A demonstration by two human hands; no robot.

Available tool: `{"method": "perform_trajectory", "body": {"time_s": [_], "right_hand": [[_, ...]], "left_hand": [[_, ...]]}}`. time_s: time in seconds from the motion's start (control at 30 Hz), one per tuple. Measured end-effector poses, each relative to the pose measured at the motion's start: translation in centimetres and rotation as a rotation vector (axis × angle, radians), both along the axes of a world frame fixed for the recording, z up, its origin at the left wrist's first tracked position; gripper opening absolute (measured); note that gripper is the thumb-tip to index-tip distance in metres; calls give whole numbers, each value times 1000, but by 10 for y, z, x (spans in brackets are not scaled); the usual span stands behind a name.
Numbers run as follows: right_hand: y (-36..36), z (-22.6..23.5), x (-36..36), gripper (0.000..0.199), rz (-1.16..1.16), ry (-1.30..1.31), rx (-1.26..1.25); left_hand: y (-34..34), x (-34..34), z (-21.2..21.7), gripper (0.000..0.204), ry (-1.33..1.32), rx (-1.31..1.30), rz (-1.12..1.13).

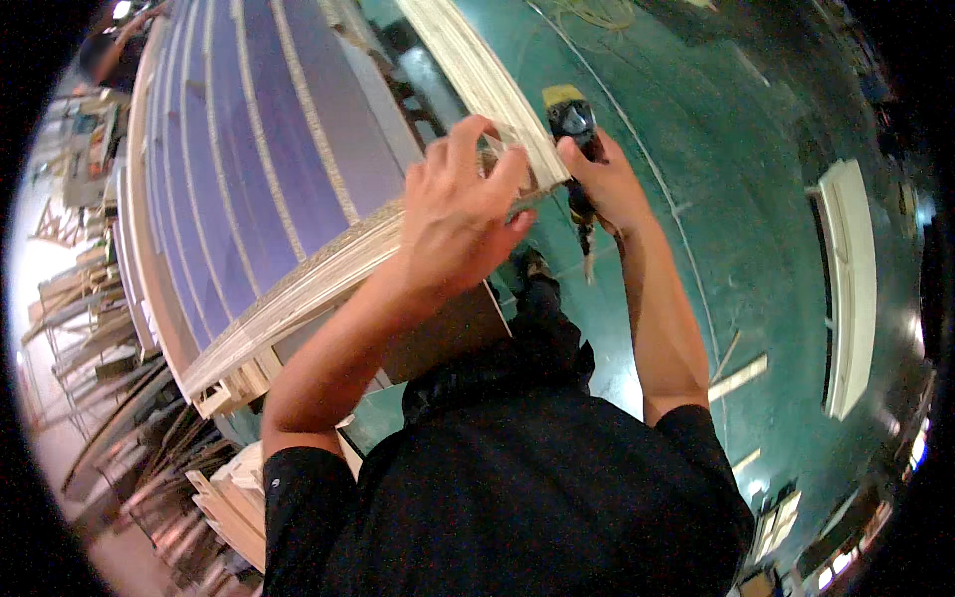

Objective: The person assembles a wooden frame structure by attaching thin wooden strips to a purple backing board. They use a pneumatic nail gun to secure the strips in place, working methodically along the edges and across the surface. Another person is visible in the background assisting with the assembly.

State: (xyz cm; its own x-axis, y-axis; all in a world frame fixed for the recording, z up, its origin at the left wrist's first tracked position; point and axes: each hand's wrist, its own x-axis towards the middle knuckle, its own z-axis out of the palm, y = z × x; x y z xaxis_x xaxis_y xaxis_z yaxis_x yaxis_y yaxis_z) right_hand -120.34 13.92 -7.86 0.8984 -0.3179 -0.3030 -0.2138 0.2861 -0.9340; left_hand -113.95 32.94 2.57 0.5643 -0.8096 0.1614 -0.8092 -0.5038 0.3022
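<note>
My left hand [460, 204] presses its fingers on the corner of a large wooden frame panel [298, 289], where a pale side rail [477, 70] meets the near edge. My right hand [602, 179] is closed around a black and yellow power tool [574, 119] held against that same corner, just right of the left hand. A tip or hose [587, 254] hangs below the tool. The panel's face [249, 149] is purple-blue with several thin pale slats running away from me.
A green painted floor [756, 129] with white lines lies to the right, with a long white board [851, 289] and short wood offcuts [738, 376] on it. Stacks of wood strips and frames [149, 438] stand at the lower left. Another person [119, 50] works at the far top left.
</note>
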Motion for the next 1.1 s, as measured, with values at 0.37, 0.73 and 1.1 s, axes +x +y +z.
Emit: {"method": "perform_trajectory", "body": {"time_s": [0.37,0.73,1.1], "right_hand": [[1,5,5,59,66,-108,34],[-11,-8,9,68,163,-103,-32],[-7,-5,9,61,126,-105,-80]], "left_hand": [[6,-15,0,50,-95,-46,124],[9,-9,-8,47,-51,-109,56],[8,-6,-11,40,-29,-144,40]]}}
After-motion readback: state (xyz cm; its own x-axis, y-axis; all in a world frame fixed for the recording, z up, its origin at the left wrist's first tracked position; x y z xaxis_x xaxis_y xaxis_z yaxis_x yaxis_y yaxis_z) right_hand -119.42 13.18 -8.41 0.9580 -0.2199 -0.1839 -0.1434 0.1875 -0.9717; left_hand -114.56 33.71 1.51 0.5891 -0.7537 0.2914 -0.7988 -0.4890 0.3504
